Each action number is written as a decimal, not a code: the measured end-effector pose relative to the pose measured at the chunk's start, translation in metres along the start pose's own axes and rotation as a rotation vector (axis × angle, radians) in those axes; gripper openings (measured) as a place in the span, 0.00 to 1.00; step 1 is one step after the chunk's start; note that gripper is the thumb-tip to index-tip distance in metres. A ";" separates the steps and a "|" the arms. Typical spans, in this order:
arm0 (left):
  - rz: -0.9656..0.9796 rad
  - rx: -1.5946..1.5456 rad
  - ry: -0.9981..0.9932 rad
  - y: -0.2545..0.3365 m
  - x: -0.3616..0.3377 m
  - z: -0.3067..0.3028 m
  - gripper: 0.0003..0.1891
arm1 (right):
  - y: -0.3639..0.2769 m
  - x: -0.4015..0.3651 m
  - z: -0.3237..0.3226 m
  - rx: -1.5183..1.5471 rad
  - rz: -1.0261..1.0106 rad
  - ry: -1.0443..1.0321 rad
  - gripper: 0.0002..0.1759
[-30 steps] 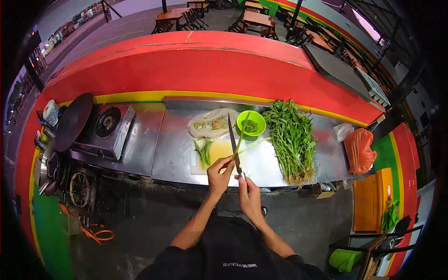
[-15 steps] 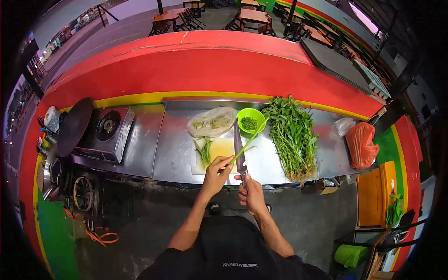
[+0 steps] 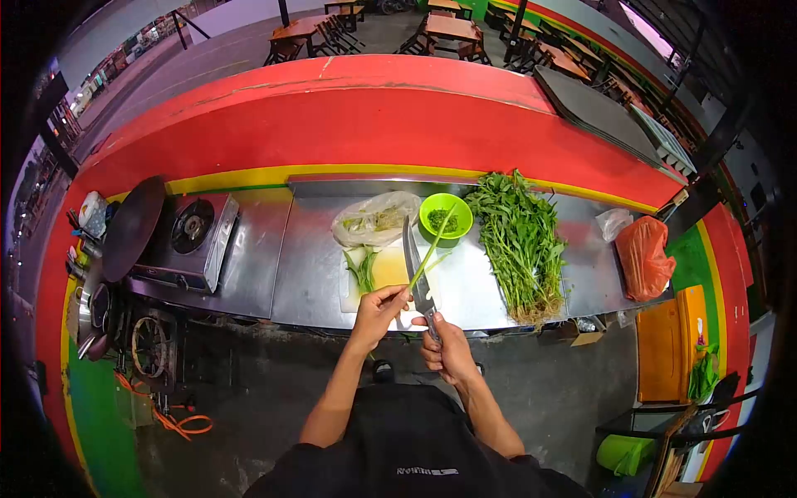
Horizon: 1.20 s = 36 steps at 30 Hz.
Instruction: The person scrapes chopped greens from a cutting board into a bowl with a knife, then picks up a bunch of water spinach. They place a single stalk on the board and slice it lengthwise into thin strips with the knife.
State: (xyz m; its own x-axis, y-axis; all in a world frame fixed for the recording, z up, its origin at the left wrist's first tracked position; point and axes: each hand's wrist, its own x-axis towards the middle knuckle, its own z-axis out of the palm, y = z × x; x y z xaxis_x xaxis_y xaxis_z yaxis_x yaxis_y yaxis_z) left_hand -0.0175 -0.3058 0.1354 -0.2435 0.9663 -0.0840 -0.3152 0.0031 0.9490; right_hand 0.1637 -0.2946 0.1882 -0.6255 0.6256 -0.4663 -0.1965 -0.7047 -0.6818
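My left hand (image 3: 380,319) pinches the lower end of a long green stalk (image 3: 434,246), which slants up and away so that its tip overlaps the green bowl (image 3: 464,235). In my right hand (image 3: 448,352) is a knife (image 3: 411,256), gripped by its handle, its blade pointing away and lying alongside the stalk. Below both is a white and yellowish cutting board (image 3: 392,270). Several cut green pieces (image 3: 362,270) rest on the board's left side. Chopped greens (image 3: 437,218) sit inside the bowl.
A clear plastic bag (image 3: 378,220) lies behind the board. To the right is a big bunch of leafy greens (image 3: 518,241), then an orange plastic bag (image 3: 644,261). A gas stove (image 3: 193,228) and a dark round pan (image 3: 137,228) stand left on the steel counter (image 3: 249,266).
The knife blade has swung left, from the stalk's right side across to its left. The stalk has tilted more upright, and my left hand has shifted slightly left.
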 end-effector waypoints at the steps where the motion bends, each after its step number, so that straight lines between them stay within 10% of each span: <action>1: -0.001 0.000 0.000 0.002 0.000 -0.001 0.15 | 0.000 -0.001 0.001 0.001 0.000 0.000 0.27; 36: -0.223 -0.201 -0.068 0.019 0.006 -0.006 0.12 | -0.001 -0.020 -0.009 -0.275 -0.041 -0.016 0.25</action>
State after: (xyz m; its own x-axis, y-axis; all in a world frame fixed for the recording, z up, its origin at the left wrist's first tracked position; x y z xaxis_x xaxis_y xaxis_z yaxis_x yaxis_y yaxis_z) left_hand -0.0305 -0.3018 0.1508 -0.0884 0.9626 -0.2561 -0.5309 0.1720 0.8298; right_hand 0.1831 -0.3030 0.1931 -0.6336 0.6446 -0.4278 -0.0110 -0.5605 -0.8281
